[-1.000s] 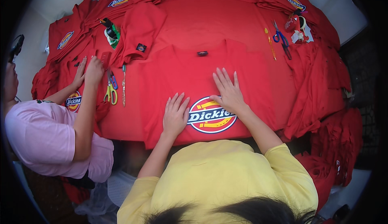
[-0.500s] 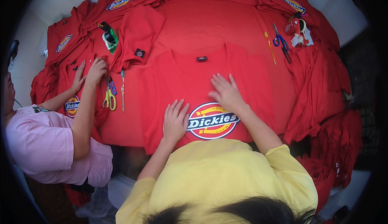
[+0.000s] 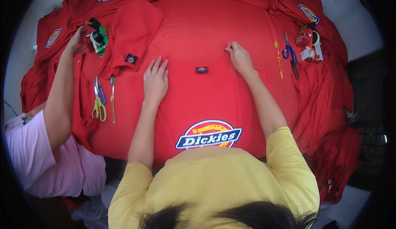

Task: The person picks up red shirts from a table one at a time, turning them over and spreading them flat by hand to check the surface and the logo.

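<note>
Shirt (image 3: 202,99) lies on the table (image 3: 198,26), just in front of you; your left hand (image 3: 155,80) lies flat, fingers straight, at its upper left; your right hand (image 3: 240,58), narrow, pinches its upper right.

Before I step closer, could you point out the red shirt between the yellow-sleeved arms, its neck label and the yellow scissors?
Shirt (image 3: 202,99), head view: on its plain front, above the logo.
Neck label (image 3: 201,70), head view: on its dark face.
Yellow scissors (image 3: 98,102), head view: on the handles, near the blades.
</note>
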The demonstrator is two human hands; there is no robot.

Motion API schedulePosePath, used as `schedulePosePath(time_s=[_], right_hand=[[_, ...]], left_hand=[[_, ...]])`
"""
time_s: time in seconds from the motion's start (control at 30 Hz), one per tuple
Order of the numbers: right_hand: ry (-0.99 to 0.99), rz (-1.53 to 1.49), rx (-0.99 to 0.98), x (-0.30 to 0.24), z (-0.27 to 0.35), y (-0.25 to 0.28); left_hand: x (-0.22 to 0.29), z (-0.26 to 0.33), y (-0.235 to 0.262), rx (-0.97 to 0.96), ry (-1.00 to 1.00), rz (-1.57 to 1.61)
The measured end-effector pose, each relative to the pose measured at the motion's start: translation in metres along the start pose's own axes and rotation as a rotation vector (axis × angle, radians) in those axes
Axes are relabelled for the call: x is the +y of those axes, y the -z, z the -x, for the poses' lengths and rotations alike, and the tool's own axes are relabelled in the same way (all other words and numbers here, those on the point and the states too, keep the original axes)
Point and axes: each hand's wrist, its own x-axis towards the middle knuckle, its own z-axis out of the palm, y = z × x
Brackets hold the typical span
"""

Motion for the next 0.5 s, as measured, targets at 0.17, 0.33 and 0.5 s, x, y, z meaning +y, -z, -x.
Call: schedulePosePath(time_s=[0.17, 0.33, 0.5], right_hand=[[-0.116, -0.010, -0.165, -0.017, 0.008, 0.026], [-0.039, 0.036, 0.121, -0.010, 0.000, 0.007], [0.064, 0.065, 0.358, 0.024, -0.038, -0.002]], left_hand=[[-0.012, -0.027, 0.006, -0.054, 0.179, 0.024], [-0.009, -0.036, -0.009, -0.068, 0.111, 0.059], [-0.011, -0.036, -0.009, -0.050, 0.127, 0.026]])
